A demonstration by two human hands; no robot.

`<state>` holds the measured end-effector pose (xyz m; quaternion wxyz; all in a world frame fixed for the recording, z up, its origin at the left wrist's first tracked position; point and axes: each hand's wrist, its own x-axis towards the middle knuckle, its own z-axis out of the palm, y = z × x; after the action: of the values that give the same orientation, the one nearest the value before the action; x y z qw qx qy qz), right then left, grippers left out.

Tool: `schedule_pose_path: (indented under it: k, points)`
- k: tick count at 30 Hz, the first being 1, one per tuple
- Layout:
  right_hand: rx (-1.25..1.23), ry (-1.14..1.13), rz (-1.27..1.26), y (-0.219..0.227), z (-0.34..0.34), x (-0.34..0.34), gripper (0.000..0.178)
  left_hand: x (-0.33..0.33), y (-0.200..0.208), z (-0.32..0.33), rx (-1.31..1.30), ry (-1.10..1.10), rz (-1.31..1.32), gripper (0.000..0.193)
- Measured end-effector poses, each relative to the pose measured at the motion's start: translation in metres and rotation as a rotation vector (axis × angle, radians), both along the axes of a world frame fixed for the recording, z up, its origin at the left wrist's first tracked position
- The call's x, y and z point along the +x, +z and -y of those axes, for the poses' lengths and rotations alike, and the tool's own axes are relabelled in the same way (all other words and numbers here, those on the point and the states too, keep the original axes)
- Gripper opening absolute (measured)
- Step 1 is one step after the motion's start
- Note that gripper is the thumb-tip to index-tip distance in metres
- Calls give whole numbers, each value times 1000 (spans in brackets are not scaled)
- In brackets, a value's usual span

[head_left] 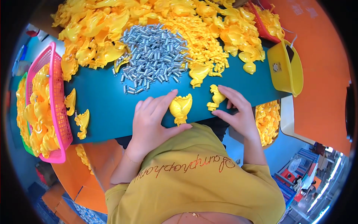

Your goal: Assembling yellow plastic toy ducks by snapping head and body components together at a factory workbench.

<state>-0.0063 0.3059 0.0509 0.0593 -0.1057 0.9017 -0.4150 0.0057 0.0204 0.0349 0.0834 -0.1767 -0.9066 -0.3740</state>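
We work at a teal table [108, 108] whose far half is buried under a wide heap of yellow plastic shells [209, 33]. In the middle of that heap lies a pile of small silver metal springs [154, 56], spilling toward us onto the bare teal surface. At our left, a pink mesh basket [56, 93] stands on the table edge, filled with more yellow parts, with a green basket just behind it. At the right end sits a yellow plastic tub [285, 69], and a red basket shows past it at the top.

Our left hand [151, 125] curls partly around a yellow shell piece [181, 107] at the near table edge, with the index finger over its top and the thumb under its base. Our right hand [238, 110] is loosely open, its fingertips resting on a smaller yellow part [215, 98] just beside the first one. Two loose yellow pieces [76, 112] lie near the pink basket.
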Motion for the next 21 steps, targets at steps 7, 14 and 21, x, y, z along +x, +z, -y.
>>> schedule_pose_path:
  k: [7, 14, 21]
  points:
    - [-275, 323, -92, -6, 41, -3, 71, 0, 0, 2, 30, -33, 53, 86]
    - [-185, 406, -167, -15, 54, -14, 70, -1, -4, 5, 51, -38, 45, 89]
    - [-44, 444, -224, -12, 53, -12, 72, -1, -7, 6, 66, -40, 35, 90]
